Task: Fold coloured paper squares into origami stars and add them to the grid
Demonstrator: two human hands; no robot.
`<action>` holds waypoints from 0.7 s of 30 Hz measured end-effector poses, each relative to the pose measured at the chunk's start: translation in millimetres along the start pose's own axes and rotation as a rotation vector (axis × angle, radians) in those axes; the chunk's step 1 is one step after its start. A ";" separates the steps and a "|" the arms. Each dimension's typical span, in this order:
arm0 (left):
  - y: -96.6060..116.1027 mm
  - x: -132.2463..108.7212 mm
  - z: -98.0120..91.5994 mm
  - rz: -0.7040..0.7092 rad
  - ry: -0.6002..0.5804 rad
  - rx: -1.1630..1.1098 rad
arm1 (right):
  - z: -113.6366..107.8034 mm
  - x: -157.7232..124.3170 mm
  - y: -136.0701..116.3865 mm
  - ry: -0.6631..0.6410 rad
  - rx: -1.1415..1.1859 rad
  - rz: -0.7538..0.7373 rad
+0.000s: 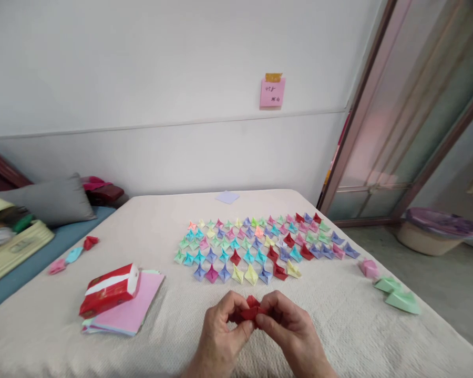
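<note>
A small folded red paper [252, 308] is pinched between both hands at the near middle of the table. My left hand [224, 331] grips its left side with thumb and fingers. On its right side, my right hand [290, 328] holds it the same way, the two thumbs almost touching. The fingers partly cover the paper. Just beyond the hands, several rows of small folded paper pieces in many colours stand on the cloth, the nearest row including a yellow piece [251, 274] and a red piece [279, 271].
A red packet [111, 290] lies on pink paper sheets [142, 310] at left. Folded papers lie near both side edges, including green ones [402, 301]. A lilac sheet [227, 197] lies at the far edge of the table [161, 210]. A bin [437, 233] stands at right.
</note>
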State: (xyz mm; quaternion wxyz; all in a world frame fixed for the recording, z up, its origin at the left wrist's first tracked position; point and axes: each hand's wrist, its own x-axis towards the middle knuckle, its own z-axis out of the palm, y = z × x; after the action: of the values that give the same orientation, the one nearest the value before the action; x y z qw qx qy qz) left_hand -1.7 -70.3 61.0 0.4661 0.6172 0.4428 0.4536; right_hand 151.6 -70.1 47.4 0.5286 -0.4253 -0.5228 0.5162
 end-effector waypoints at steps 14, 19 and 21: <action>-3.9 -0.8 -1.9 -0.081 0.101 -0.123 | 10.2 -3.8 -3.6 -0.059 -0.134 0.064; -4.5 4.5 -2.3 -0.162 0.094 -0.219 | 9.3 4.4 -3.2 -0.088 0.008 0.245; -5.3 5.7 -1.5 -0.185 0.038 -0.293 | 8.0 6.4 -0.7 -0.036 0.060 0.249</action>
State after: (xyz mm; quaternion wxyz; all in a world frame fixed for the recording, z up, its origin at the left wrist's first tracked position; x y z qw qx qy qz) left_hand -2.7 -63.5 56.9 0.5822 0.4906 0.4358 0.4800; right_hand 143.2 -64.5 49.5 0.4637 -0.4615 -0.4596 0.6006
